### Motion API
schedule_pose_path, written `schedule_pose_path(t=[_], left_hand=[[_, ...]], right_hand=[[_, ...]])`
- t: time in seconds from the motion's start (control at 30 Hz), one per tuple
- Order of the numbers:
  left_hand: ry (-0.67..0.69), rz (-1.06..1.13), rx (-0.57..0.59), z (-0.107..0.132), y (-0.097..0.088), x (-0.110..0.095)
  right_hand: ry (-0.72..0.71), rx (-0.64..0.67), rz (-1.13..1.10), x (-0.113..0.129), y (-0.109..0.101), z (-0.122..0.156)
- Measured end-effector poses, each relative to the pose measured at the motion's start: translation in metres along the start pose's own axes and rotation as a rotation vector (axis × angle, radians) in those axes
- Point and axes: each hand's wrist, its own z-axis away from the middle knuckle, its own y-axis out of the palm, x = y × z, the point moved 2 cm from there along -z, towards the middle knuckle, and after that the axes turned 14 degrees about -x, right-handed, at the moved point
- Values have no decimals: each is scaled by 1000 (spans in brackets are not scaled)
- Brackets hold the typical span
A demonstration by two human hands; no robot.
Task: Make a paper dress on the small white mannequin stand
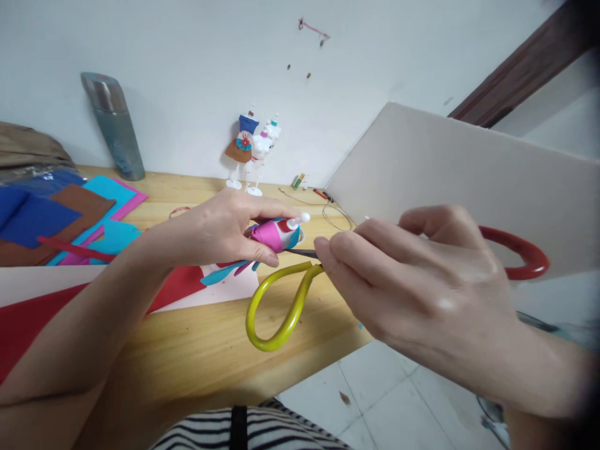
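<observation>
My left hand (pixel 234 228) is closed around a small doll-size dress form (pixel 288 228) wrapped in pink, red and blue fabric, its white knob pointing right. Loose blue and pink strips hang below my fingers. Scissors with a yellow handle loop (pixel 276 337) and a red loop (pixel 529 270) are in my right hand (pixel 412 281), gripped near the pivot rather than by the loops. Their dark tip reaches the wrapped fabric beside my left thumb; the exact contact is hidden.
Several dressed mini mannequins (pixel 244 147) stand against the wall. Left of them are a green-grey thermos (pixel 117 128) and coloured fabric sheets (pixel 84 209). A large pale panel (pixel 422 156) stands on the right. The wooden table's front edge (pixel 347 356) borders the tiled floor (pixel 370 394).
</observation>
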Motion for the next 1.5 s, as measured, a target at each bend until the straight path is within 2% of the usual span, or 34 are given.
schedule_pose_path(t=[0.2,0.43,0.63,0.97,1.27,1.5], left_hand=[[18,13,3,0,2,0],[-14,-3,24,1,1,-1],[24,22,30,1,0,-2],[21,-15,42,0,2,-3],[59,70,48,0,1,-7],[56,88,60,0,0,-9]], right_hand=[[-5,48,22,1,0,-2],[21,52,-56,2,-5,0],[20,28,-27,-1,-6,-2],[17,133,52,-1,-14,-5],[1,89,51,2,-10,-9],[-19,134,-5,2,-11,-9]])
